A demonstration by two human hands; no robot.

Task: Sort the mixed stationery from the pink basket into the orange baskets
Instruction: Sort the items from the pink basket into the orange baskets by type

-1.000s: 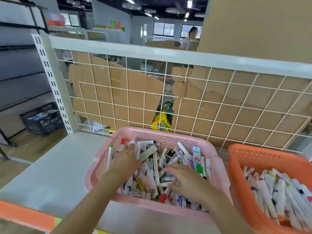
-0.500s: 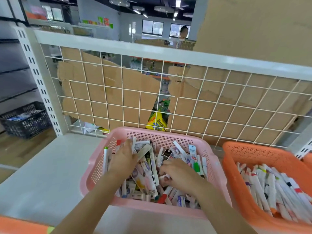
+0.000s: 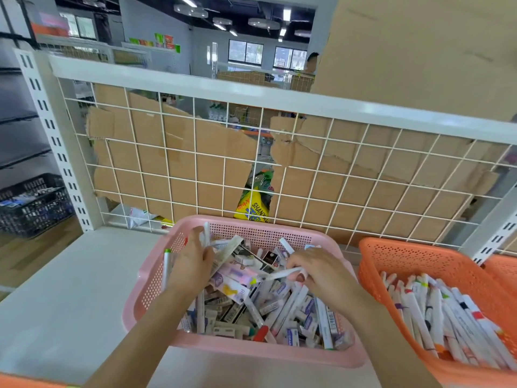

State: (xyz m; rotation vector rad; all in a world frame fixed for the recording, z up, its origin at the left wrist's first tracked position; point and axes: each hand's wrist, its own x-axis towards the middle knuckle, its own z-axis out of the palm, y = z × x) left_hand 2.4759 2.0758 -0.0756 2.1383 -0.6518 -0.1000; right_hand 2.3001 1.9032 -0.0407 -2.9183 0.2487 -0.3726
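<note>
The right hand (image 3: 321, 273) pinches one white marker (image 3: 279, 274) over the pile in the pink basket (image 3: 251, 352), which stands mid-shelf (image 3: 70, 289) toward the front edge. The left hand (image 3: 193, 261) grips a few pens (image 3: 206, 233) at the basket's far-left corner. Lift the marker straight up, I think, so neighbours do not follow. The orange basket (image 3: 405, 257), just beside toward the right edge, holds markers; its wall must be cleared.

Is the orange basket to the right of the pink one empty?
No, the orange basket holds a pile of white markers with coloured caps lying across its bottom.
</note>
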